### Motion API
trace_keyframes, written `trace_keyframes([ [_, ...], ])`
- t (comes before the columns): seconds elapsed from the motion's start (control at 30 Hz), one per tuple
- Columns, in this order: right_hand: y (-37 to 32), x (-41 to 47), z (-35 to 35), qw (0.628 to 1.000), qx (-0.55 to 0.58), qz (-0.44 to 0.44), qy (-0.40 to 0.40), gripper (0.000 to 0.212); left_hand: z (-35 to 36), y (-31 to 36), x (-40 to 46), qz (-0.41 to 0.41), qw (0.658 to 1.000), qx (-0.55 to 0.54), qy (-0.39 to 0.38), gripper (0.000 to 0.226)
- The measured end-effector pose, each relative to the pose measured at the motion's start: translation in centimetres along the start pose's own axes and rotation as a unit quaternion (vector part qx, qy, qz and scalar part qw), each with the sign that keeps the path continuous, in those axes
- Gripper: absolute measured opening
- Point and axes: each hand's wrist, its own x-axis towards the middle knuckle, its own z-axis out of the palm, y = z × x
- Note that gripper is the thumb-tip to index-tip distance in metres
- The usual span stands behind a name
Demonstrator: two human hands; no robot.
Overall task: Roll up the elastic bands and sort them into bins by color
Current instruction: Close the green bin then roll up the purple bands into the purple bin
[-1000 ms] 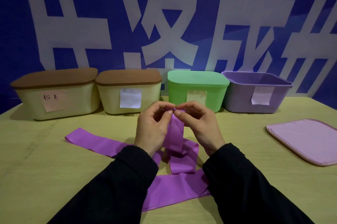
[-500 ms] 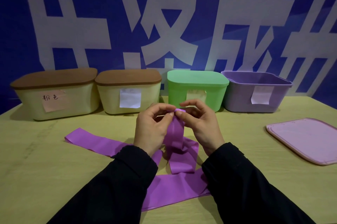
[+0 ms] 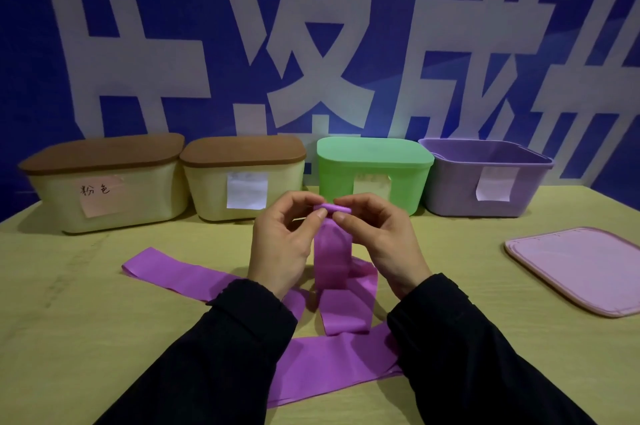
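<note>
A long purple elastic band (image 3: 332,262) hangs from my fingers and trails in loops over the table, one end lying flat at the left. Its top end is wound into a small tight roll (image 3: 331,208) held above the table. My left hand (image 3: 282,248) pinches the roll's left side with thumb and fingertips. My right hand (image 3: 384,244) pinches its right side the same way. Behind stands an open purple bin (image 3: 485,206) with a paper label, at the far right of the row.
Two cream bins with brown lids (image 3: 104,161) (image 3: 242,151) and a green lidded bin (image 3: 374,154) stand along the blue wall. A pink lid (image 3: 581,268) lies flat at the right. The yellow table (image 3: 86,338) spreads in front.
The band's top end has been wound from a flat edge into a small roll between my fingertips. Both hands stayed in place above the table.
</note>
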Motion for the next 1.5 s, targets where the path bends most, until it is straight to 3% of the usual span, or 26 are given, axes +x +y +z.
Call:
trace_keyframes([
  [0.1, 0.1, 0.1, 0.1, 0.998, -0.034, -0.048, 0.035, 0.021, 0.1, 0.2, 0.0, 0.007, 0.999, 0.031, 0.013, 0.023],
  [0.17, 0.1, 0.2, 0.1, 0.989, -0.076, -0.103, 0.076, 0.022, 0.0, 0.3, -0.2, 0.039, 0.99, 0.117, 0.062, 0.026],
  [0.23, 0.0, 0.1, -0.1, 0.971, -0.138, -0.165, 0.109, 0.024, 0.1, 0.6, -0.4, 0.054, 0.988, 0.129, 0.059, 0.011],
  [0.27, -0.1, 0.0, -0.2, 0.958, -0.175, -0.196, 0.113, 0.025, 0.4, 0.8, -0.7, 0.04, 0.995, 0.09, 0.03, 0.007],
  [0.33, 0.0, -0.2, -0.2, 0.932, -0.237, -0.256, 0.098, 0.02, 1.0, 1.3, -1.1, -0.027, 0.999, -0.024, -0.01, 0.025],
  [0.47, 0.6, -0.6, 1.0, 0.879, -0.331, -0.339, 0.053, 0.008, 0.9, 1.4, -0.8, -0.116, 0.979, -0.168, -0.011, 0.036],
  [0.57, -0.3, -0.8, 1.6, 0.892, -0.328, -0.311, 0.006, 0.01, 0.2, 1.4, -0.3, -0.157, 0.958, -0.239, 0.004, 0.027],
  [0.7, -2.3, 1.4, -0.2, 0.952, -0.243, -0.184, -0.03, 0.024, -1.0, 1.2, 0.4, -0.06, 0.993, -0.066, -0.078, 0.028],
  [0.77, -2.2, 2.5, -1.0, 0.976, -0.169, -0.094, -0.102, 0.036, -0.8, 1.1, 0.3, -0.052, 0.989, -0.069, -0.12, 0.023],
  [0.83, -1.3, 2.4, -1.1, 0.985, -0.103, -0.042, -0.129, 0.031, -0.5, 1.2, 0.2, -0.052, 0.986, -0.077, -0.142, 0.022],
  [0.97, -0.4, 1.8, -0.7, 0.994, -0.029, -0.045, -0.098, 0.01, -0.4, 0.5, 0.3, -0.021, 0.987, -0.026, -0.157, 0.024],
  [1.17, 0.1, 1.3, -0.4, 0.983, -0.114, -0.131, -0.054, 0.021, -0.5, 0.5, 0.0, -0.05, 0.986, -0.028, -0.159, 0.026],
  [1.37, -0.9, 1.1, -1.3, 0.991, -0.078, -0.102, -0.049, 0.014, -1.3, 0.9, 0.5, -0.059, 0.987, -0.04, -0.146, 0.014],
  [1.5, -1.6, 1.2, -2.3, 0.995, -0.036, -0.06, -0.073, 0.011, -1.2, 1.1, 0.4, -0.056, 0.986, -0.029, -0.156, 0.021],
])
